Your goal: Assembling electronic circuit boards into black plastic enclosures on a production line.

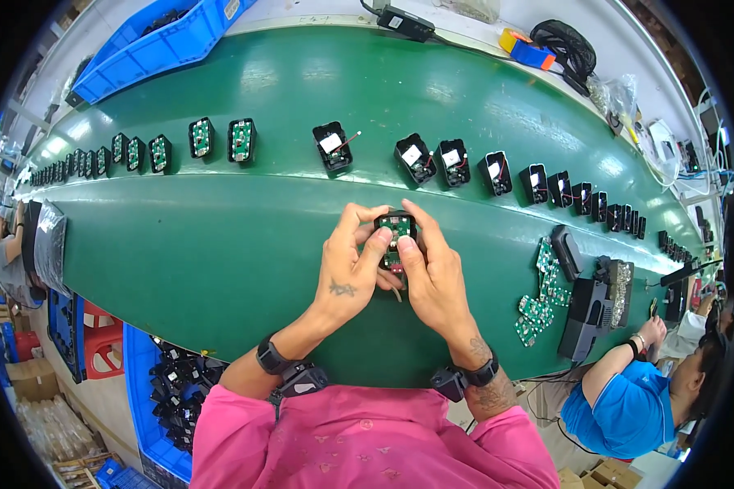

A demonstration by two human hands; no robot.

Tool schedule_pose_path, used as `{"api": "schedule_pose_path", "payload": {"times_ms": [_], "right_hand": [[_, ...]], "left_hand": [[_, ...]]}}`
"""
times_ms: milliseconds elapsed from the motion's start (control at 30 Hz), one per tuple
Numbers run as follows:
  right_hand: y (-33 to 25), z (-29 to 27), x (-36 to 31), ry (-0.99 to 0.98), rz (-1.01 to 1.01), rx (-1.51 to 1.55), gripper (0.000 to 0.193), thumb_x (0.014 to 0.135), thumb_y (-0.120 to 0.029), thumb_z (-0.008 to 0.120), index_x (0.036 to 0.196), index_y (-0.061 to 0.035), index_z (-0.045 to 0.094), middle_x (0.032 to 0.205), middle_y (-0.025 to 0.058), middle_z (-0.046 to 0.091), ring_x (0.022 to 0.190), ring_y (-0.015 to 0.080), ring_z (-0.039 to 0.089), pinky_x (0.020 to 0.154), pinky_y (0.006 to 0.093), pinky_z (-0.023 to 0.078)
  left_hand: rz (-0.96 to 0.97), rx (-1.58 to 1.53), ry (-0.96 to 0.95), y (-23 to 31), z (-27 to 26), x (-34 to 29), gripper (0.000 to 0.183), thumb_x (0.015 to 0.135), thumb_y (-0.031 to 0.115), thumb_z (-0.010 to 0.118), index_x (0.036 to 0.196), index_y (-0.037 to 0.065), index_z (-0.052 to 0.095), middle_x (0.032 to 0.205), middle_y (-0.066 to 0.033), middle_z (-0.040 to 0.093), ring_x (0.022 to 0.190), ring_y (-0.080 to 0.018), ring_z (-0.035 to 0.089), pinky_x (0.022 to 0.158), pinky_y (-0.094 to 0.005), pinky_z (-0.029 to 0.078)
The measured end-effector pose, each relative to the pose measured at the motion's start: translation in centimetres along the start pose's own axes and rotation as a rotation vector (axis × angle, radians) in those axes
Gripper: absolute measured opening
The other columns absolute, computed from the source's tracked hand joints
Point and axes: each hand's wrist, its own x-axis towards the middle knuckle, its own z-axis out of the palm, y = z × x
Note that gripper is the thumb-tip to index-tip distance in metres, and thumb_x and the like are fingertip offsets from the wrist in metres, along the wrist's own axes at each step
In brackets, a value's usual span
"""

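Observation:
Between both hands is a small black plastic housing with a green circuit board (396, 226) in it, held above the near part of the green table. My left hand (347, 265) wraps round its left side, the thumb pressing on the board. On the other side my right hand (434, 273) grips it, its thumb on the board's lower right. A short pale wire end (397, 294) hangs below the housing. Ahead stands an open black housing (333, 147) with a white block inside and a red wire sticking out to the right. The housing's underside is hidden by my fingers.
Housings with boards (241, 140) line up to the left; open housings (453, 162) with white blocks run right. Loose circuit boards (536, 319) lie near a black device (585, 314). A blue bin (155, 45) sits far left. A person in blue (628, 407) works at right.

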Motion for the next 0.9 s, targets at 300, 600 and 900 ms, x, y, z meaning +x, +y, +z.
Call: {"api": "schedule_pose_path", "payload": {"times_ms": [300, 600, 900], "right_hand": [[2.3, 1.0, -0.4, 0.057, -0.021, 0.153, 0.036, 0.104, -0.014, 0.05, 0.139, -0.0056, 0.05, 0.091, 0.0057, 0.064, 0.076, 0.0091, 0.058, 0.068, 0.0257, 0.05], [3.4, 1.8, -0.8, 0.097, -0.202, 0.281, 0.029, 0.103, -0.014, 0.053, 0.132, -0.0066, 0.053, 0.096, 0.0088, 0.068, 0.079, 0.0139, 0.064, 0.07, 0.0299, 0.053], [3.1, -2.2, -1.0, 0.128, -0.107, 0.008, 0.04, 0.095, -0.01, 0.064, 0.132, 0.0019, 0.056, 0.086, 0.0044, 0.063, 0.07, 0.0103, 0.058, 0.064, 0.025, 0.049]], "left_hand": [[0.082, 0.055, -0.002, -1.4, 0.6, -0.4, 0.025, 0.103, 0.011, 0.051, 0.124, -0.001, 0.046, 0.099, -0.018, 0.068, 0.062, -0.0204, 0.071, 0.048, -0.0273, 0.057], [0.369, 0.26, 0.06, -2.3, 0.9, -0.8, 0.023, 0.101, 0.01, 0.055, 0.121, -0.001, 0.054, 0.104, -0.0164, 0.067, 0.069, -0.0205, 0.072, 0.053, -0.029, 0.061], [0.222, 0.502, 0.381, 2.6, -7.4, 4.5, 0.026, 0.102, 0.008, 0.045, 0.126, 0.002, 0.047, 0.103, -0.0166, 0.066, 0.053, -0.018, 0.066, 0.043, -0.0278, 0.053]]}}
